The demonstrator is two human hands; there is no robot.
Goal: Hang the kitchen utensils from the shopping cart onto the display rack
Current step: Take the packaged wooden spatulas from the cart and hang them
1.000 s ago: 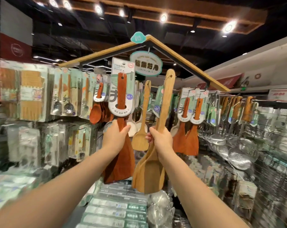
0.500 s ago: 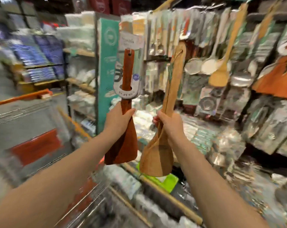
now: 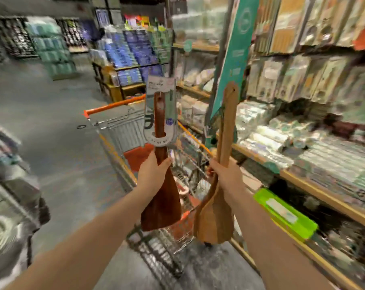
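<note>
Head view, a shop aisle: my left hand (image 3: 154, 174) grips a dark wooden spatula (image 3: 161, 203) by its neck, blade down and card header (image 3: 159, 114) upright. My right hand (image 3: 225, 176) clasps a pale wooden spatula (image 3: 214, 218) the same way. I judge both are carried handle-up so their hang holes lead toward a hook. The shopping cart (image 3: 123, 132) stands just beyond, with display shelves (image 3: 315, 185) along the right.

Head-worn view — looks forward and down, close over hands (image 3: 190, 176).

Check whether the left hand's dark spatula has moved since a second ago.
Yes. The dark spatula swung left, away from the teal end panel, and is now over the shopping cart.
</note>
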